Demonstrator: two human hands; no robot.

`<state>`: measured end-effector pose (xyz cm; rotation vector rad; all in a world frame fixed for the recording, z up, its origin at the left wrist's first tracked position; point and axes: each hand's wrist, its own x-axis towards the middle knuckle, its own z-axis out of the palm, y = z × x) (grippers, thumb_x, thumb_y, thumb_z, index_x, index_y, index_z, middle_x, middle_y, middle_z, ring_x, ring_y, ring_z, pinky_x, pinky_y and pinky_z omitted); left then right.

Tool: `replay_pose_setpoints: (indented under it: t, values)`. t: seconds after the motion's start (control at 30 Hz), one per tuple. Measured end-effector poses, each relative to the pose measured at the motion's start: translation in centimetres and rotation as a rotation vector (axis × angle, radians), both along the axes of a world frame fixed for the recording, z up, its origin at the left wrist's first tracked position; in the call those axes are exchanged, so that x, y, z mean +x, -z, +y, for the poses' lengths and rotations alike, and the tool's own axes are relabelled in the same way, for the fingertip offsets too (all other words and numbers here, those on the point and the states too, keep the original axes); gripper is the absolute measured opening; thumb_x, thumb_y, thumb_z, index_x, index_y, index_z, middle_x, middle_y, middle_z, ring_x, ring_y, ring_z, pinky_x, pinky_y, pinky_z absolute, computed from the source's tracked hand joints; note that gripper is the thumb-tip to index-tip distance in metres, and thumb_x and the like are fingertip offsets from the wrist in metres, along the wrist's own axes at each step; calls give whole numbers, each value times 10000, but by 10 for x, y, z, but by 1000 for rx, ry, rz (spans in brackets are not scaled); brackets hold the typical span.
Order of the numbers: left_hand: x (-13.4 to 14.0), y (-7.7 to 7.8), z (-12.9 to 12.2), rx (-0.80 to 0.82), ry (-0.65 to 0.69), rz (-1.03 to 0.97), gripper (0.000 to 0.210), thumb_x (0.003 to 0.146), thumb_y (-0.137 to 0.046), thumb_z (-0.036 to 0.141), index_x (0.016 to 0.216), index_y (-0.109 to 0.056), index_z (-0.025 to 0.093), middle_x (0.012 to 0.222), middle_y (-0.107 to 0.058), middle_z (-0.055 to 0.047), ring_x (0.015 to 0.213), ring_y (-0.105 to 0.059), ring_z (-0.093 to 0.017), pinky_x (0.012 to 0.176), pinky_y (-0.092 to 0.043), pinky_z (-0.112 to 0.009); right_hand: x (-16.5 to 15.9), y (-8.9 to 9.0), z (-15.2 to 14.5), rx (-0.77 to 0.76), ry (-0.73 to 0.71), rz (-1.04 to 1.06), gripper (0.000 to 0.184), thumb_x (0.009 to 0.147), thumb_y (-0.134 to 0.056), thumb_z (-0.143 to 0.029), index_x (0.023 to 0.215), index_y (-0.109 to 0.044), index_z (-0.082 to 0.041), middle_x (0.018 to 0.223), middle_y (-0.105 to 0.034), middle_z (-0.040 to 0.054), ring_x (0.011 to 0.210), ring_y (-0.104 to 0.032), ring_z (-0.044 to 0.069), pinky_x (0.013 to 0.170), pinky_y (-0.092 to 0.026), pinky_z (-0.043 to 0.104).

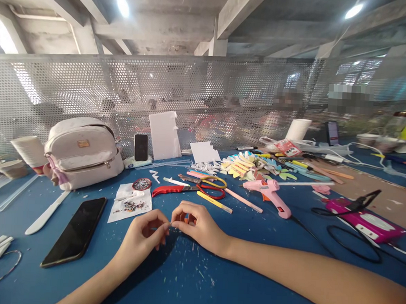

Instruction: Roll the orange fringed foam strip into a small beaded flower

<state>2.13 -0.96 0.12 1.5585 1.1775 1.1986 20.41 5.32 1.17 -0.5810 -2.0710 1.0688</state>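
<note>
My left hand (145, 234) and my right hand (200, 226) meet over the blue table, fingertips touching. Both are closed in a pinch; whatever lies between the fingers is too small to make out. A bit of orange shows inside my right hand's curled fingers. Just beyond them lie red-handled pliers (168, 190), scissors (216, 191) with red and yellow handles, and a yellow pen (214, 202). Left of these, a white paper sheet (115, 214) bears dark small bits and a round dish (142, 184). Pale scraps dot the table below my hands.
A pink glue gun (272, 195) with a black cable lies right, near a magenta power strip (367, 221). Paper cutouts (246, 166) are heaped behind. Left are a black phone (76, 231), a white knife (48, 213) and a backpack (82, 151). A perforated metal screen (131, 83) borders the back.
</note>
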Motion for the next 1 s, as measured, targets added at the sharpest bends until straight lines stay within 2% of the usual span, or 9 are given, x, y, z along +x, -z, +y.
replay_pose_setpoints:
  t: [1.0]
  values:
    - [3, -3, -4, -11, -2, 3, 260, 880, -622, 381, 763, -619, 149, 633, -551, 11, 535, -535, -118, 463, -453, -204, 0, 0, 0, -4, 20, -16, 77, 867, -641, -173, 790, -648, -178, 805, -600, -8, 696, -535, 116, 584, -382, 217]
